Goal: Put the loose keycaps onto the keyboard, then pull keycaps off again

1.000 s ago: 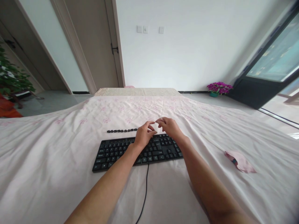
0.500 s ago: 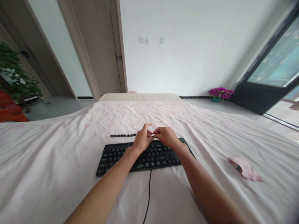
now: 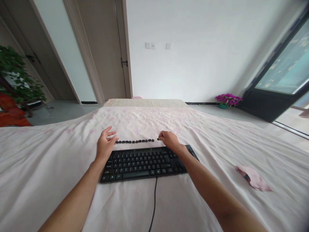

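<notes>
Left hand (image 3: 104, 145), spread-fingered at the keyboard's (image 3: 141, 164) ten o'clock, could skew the key row (image 3: 136, 141) by brushing it; right hand (image 3: 169, 140), one o'clock, pinches a loose key (image 3: 158, 139).

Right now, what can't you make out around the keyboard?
All in the head view:
Marks on the row of small black keys: too small to read.
Small black piece in the right hand: partly covered by that hand.
Right part of the keyboard: behind the right hand and forearm.
Far end of the cable: cut off by the bottom edge.
Whether the left hand touches the row: seemingly overlapping, contact unclear.
</notes>
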A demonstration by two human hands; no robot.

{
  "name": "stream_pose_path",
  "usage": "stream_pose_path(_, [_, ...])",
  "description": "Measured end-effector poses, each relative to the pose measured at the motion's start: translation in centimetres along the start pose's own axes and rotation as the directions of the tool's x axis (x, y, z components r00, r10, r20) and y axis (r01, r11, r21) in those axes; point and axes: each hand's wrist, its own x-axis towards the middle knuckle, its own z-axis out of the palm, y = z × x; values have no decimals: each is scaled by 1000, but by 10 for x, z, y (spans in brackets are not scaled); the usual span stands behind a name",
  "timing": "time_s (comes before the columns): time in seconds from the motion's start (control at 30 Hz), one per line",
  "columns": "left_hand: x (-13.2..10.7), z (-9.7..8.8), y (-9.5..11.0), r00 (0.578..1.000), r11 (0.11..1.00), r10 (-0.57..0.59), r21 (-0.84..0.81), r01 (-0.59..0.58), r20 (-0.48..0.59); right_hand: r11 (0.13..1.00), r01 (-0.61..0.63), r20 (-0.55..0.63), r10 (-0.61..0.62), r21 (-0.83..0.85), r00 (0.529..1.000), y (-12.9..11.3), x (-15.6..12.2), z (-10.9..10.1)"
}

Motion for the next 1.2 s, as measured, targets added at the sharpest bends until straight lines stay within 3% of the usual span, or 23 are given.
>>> stream_pose_path(0.13, [3,-36,-37,996,992,-66,104,73,-61,1000,6,14,-6,-15,1000,-1,5,8])
stream_pose_path(0.27, [1,-47,-58,983,974,-141,162,160,-120,1000,16,35,-15,-17,999,-3,6,12])
stream_pose_path(0.47, [2,-48,-67,993,931,-92,346,113,-78,1000,-12,46,12,6,999,-2,6,14])
stream_pose_path(0.63, [2,-49,-68,990,946,-107,299,128,-88,999,-29,21,28,46,999,-2,6,8])
stream_pose_path(0.77, [1,-49,-66,990,947,-113,293,133,-83,997,-16,-76,21,74,997,4,-5,-7])
stream_pose_path(0.87, [0,-50,-65,992,939,-113,321,128,-64,998,-62,-168,64,16,984,22,-24,-21])
stream_pose_path(1.0, [-1,-51,-66,995,911,-97,402,99,-25,970,-217,-242,186,-110,952,65,-59,-35])
stream_pose_path(1.1, [-3,-51,-67,998,855,-58,516,41,17,904,-377,-214,335,-199,917,101,-82,-34])
stream_pose_path(1.2, [-7,-51,-69,994,814,-20,580,-45,106,858,-451,-193,413,-246,890,124,-96,-27])
